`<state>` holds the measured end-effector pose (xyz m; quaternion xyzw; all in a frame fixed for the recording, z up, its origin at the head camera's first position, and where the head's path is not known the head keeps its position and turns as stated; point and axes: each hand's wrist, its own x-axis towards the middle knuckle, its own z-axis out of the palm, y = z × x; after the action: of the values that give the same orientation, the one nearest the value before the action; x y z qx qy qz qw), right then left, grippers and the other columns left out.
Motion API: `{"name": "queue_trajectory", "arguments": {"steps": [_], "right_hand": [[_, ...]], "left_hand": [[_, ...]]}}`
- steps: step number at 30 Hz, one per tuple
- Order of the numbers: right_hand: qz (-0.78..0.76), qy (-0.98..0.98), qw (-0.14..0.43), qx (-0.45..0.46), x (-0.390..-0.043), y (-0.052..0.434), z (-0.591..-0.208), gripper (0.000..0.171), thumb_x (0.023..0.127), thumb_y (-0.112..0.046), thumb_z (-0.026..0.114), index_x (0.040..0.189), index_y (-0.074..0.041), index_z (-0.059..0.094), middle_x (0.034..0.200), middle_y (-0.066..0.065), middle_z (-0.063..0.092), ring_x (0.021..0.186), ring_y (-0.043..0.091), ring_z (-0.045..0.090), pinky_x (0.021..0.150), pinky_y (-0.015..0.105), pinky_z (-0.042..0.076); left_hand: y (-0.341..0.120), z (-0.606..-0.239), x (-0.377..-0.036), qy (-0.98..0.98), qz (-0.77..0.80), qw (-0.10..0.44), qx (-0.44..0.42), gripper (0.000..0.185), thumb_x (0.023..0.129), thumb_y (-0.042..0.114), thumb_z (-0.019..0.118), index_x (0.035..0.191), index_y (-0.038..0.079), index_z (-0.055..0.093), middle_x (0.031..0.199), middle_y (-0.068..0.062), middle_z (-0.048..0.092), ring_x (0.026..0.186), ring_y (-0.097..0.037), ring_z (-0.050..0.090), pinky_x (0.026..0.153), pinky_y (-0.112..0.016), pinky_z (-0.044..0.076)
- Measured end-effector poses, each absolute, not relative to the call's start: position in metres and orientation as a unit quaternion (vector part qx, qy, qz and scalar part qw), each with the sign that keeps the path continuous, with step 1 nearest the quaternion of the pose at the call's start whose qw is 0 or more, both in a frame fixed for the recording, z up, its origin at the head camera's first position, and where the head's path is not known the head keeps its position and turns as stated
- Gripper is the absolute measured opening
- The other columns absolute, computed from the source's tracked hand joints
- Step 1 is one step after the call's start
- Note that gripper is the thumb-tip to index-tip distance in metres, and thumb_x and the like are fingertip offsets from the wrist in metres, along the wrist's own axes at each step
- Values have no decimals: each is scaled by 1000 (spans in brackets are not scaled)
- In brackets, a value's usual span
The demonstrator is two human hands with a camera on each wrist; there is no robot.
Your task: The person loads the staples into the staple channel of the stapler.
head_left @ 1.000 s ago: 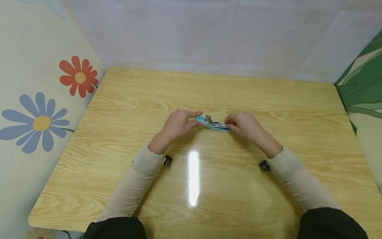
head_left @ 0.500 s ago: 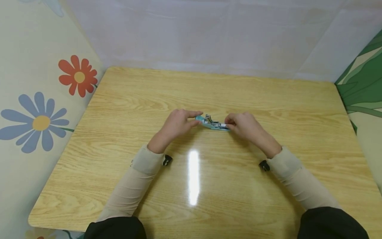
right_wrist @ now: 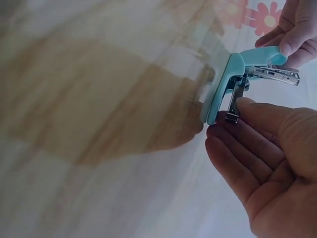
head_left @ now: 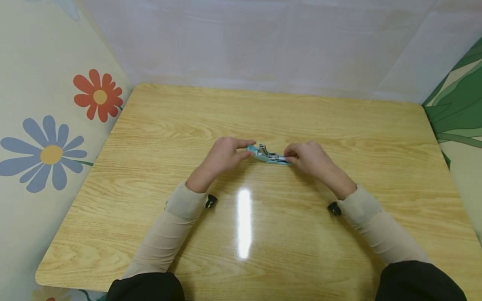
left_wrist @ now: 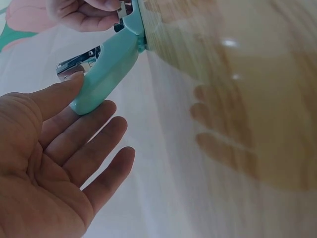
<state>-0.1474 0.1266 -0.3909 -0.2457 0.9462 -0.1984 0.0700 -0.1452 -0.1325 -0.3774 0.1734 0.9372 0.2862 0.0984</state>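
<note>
Stapler point(left_wrist: 106, 74), fingers point(left_wrist: 81, 130) at both ends, well inside table edges point(head_left: 278, 95).

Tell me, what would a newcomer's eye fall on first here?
Probably the turquoise stapler, opened up near the middle of the wooden table, pinched between the left hand and right hand. Next, perhaps, the red flower and blue flower on the wall at left, and the bright reflection on the tabletop nearer the person.

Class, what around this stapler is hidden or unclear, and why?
Head: one end of the stapler, partly covered by the right hand.
Head: fine metal details, too small.
Left wrist: rest of the right hand, beyond top edge.
Right wrist: rest of the left hand, beyond the top-right corner.
</note>
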Motion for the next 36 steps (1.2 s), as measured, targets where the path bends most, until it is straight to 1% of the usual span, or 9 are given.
{"name": "queue_trajectory", "arguments": {"steps": [7, 10, 12, 16, 20, 22, 25, 28, 36], "right_hand": [[-204, 946, 82, -239, -147, 131, -391, 16, 92, -20, 69, 103, -9, 73, 101, 7, 77, 93, 22, 72, 85, 40, 56], [-213, 945, 88, -233, -148, 135, -393, 16, 92, -19, 70, 104, -9, 73, 101, 7, 77, 93, 22, 72, 85, 40, 56], [-220, 943, 92, -231, -148, 137, -393, 17, 91, -19, 70, 104, -9, 73, 102, 7, 77, 93, 22, 73, 86, 40, 56], [-226, 942, 95, -231, -149, 139, -394, 16, 90, -17, 71, 105, -10, 73, 102, 8, 77, 93, 22, 73, 86, 40, 56], [-224, 941, 94, -234, -151, 140, -396, 16, 90, -16, 71, 105, -10, 73, 102, 7, 77, 93, 21, 73, 86, 41, 56], [-224, 942, 92, -234, -151, 139, -396, 15, 91, -15, 70, 105, -10, 74, 102, 7, 77, 93, 21, 73, 86, 40, 56], [-222, 943, 92, -233, -152, 139, -396, 15, 91, -15, 70, 105, -10, 74, 102, 7, 77, 94, 21, 73, 86, 40, 56], [-218, 944, 97, -227, -151, 139, -396, 15, 92, -16, 69, 105, -11, 74, 102, 6, 77, 94, 21, 73, 85, 40, 56], [-227, 942, 93, -230, -150, 137, -396, 15, 91, -15, 69, 105, -11, 74, 102, 7, 77, 93, 21, 73, 85, 41, 56]], "left_hand": [[-131, -379, -146, 936, 289, 104, 173, 39, 94, 34, 66, 131, 21, 64, 130, -5, 65, 55, -11, 43, 61, -31, 44], [-131, -379, -146, 935, 289, 103, 178, 40, 93, 32, 67, 131, 20, 64, 130, -5, 65, 92, -18, 68, 79, -35, 54], [-131, -380, -147, 934, 292, 99, 182, 40, 92, 31, 68, 130, 19, 64, 129, -5, 66, 115, -22, 65, 92, -38, 53], [-131, -380, -147, 931, 300, 97, 183, 40, 92, 28, 69, 130, 18, 64, 128, -5, 67, 122, -25, 61, 99, -41, 51], [-131, -379, -146, 931, 301, 101, 179, 40, 92, 29, 69, 130, 19, 64, 128, -4, 67, 114, -21, 66, 89, -36, 55], [-131, -377, -145, 931, 302, 104, 178, 40, 92, 29, 68, 131, 20, 63, 128, -4, 66, 85, -16, 69, 74, -32, 54], [-129, -374, -144, 929, 304, 108, 180, 41, 93, 28, 68, 133, 20, 62, 130, -6, 66, 49, -10, 40, 54, -27, 41], [-126, -371, -145, 928, 305, 107, 188, 42, 93, 28, 67, 134, 20, 62, 131, -7, 65, 43, -9, 20, 48, -25, 34], [-114, -366, -146, 929, 291, 94, 208, 43, 94, 32, 66, 135, 19, 61, 132, -6, 64, 44, -6, 25, 62, -27, 44]]}}
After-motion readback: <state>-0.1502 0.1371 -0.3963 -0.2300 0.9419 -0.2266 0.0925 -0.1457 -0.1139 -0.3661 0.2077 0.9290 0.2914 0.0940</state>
